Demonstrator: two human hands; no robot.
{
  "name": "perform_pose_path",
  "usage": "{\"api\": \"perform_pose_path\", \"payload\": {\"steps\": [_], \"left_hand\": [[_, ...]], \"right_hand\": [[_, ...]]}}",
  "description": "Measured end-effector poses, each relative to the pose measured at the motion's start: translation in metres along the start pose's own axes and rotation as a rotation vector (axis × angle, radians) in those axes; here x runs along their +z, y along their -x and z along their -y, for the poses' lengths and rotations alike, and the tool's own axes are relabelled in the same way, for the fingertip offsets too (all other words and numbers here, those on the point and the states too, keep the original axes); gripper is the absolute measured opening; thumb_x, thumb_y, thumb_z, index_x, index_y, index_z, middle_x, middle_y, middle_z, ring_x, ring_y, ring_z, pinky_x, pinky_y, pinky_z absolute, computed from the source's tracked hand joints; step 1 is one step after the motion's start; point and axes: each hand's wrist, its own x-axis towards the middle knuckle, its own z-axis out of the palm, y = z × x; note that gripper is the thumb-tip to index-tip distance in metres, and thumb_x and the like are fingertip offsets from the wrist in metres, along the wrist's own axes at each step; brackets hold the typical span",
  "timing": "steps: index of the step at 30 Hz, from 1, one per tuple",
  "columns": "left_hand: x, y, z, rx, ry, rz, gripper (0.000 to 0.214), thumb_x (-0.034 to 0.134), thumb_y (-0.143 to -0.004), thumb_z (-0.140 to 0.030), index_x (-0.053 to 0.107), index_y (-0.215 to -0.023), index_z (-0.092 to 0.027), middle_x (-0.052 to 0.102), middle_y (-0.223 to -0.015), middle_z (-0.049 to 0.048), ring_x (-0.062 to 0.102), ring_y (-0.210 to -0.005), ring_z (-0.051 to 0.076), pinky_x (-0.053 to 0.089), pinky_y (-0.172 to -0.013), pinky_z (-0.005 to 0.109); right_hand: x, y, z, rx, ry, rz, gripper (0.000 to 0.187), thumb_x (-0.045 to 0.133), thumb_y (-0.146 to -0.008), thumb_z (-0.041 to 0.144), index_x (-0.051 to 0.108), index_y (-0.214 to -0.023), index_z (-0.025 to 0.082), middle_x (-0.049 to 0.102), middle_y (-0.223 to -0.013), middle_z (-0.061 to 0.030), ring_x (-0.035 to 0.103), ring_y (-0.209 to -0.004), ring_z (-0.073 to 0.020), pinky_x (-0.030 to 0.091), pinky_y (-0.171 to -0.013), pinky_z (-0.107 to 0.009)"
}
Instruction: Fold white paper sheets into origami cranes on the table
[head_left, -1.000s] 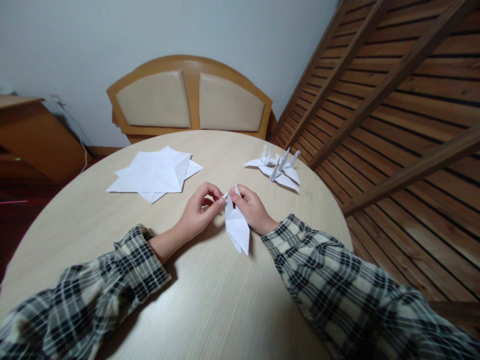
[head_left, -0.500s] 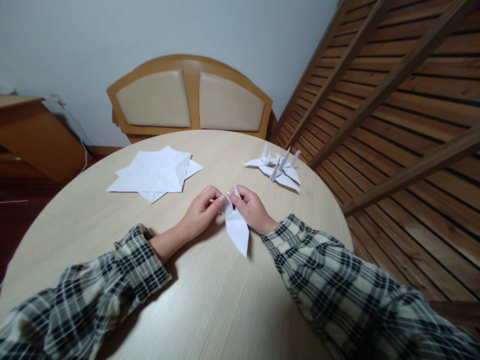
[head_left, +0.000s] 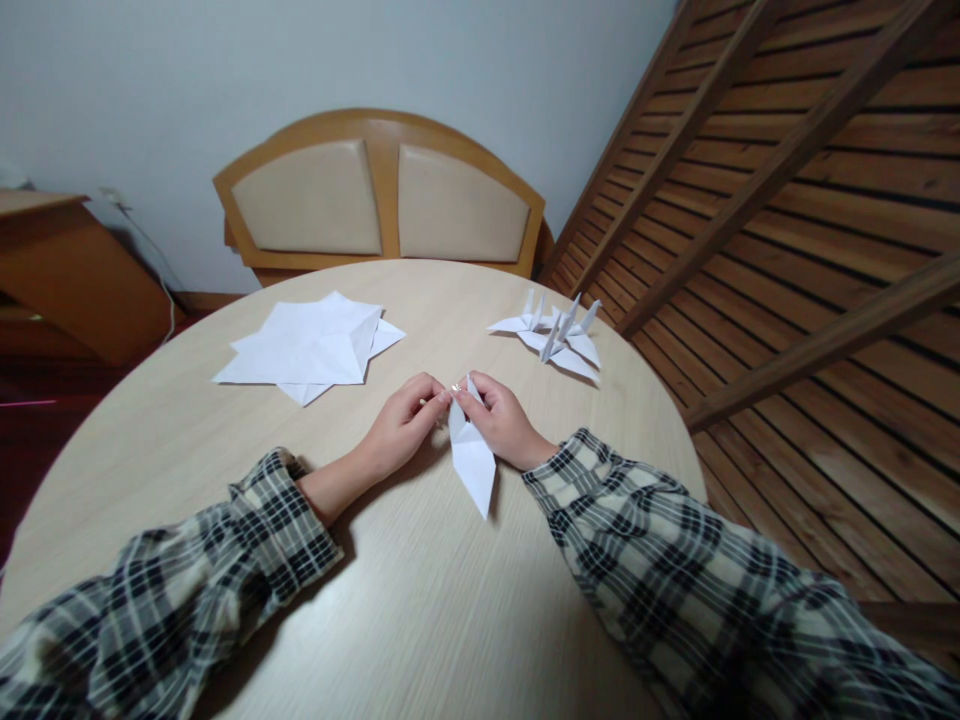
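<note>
A: Report the state of the hands.
B: From where I stand, the left hand [head_left: 409,418] pinches the folded paper [head_left: 474,465] at its upper left tip. The right hand [head_left: 504,415] is clamped on its upper right side, thumb on top. The fingertips are close together; I cannot tell whether they touch.
A: State the position of the folded paper.
B: Between both hands, above the tabletop [head_left: 375,620], long point directed back between the plaid sleeves [head_left: 637,540].
A: Identify the adjacent items.
B: White sheets [head_left: 307,345] lie flat, overlapping, beyond the left hand. Paper cranes [head_left: 561,345] stand grouped beyond the right hand.
</note>
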Motion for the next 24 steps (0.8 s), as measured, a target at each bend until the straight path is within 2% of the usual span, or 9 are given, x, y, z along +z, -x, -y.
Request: {"api": "perform_pose_path", "payload": {"steps": [8,17,24], "left_hand": [[0.0005,-0.0003,-0.0034,0.0,0.016,0.023,0.024,0.049,-0.092,-0.036,0.053,-0.075,-0.018,0.051,-0.071,-0.0011,0.049,-0.066,0.014,0.04,-0.063,0.027],[0.0024,0.0002,-0.001,-0.044,0.155,0.051,0.022,0.053,-0.09,-0.036,0.054,-0.079,-0.017,0.051,-0.073,-0.001,0.051,-0.064,0.012,0.046,-0.06,0.025],[0.0012,0.0005,-0.0037,-0.013,0.078,0.054,0.021,0.052,-0.091,-0.034,0.054,-0.078,-0.017,0.051,-0.075,-0.0001,0.051,-0.067,0.013,0.044,-0.061,0.025]], "right_hand": [[-0.0007,-0.0003,-0.0015,-0.041,0.042,0.011,0.024,0.05,-0.091,0.037,0.045,-0.073,0.022,0.045,-0.068,0.003,0.045,-0.066,-0.0139,0.037,-0.062,-0.028],[0.0006,-0.0003,-0.0015,-0.013,-0.048,0.024,0.022,0.049,-0.091,0.036,0.046,-0.074,0.021,0.046,-0.069,0.0035,0.045,-0.065,-0.0126,0.037,-0.062,-0.028],[0.0003,0.0004,-0.0014,-0.04,0.031,0.006,0.021,0.049,-0.091,0.034,0.046,-0.074,0.021,0.047,-0.069,0.0033,0.045,-0.064,-0.0129,0.038,-0.063,-0.028]]}}
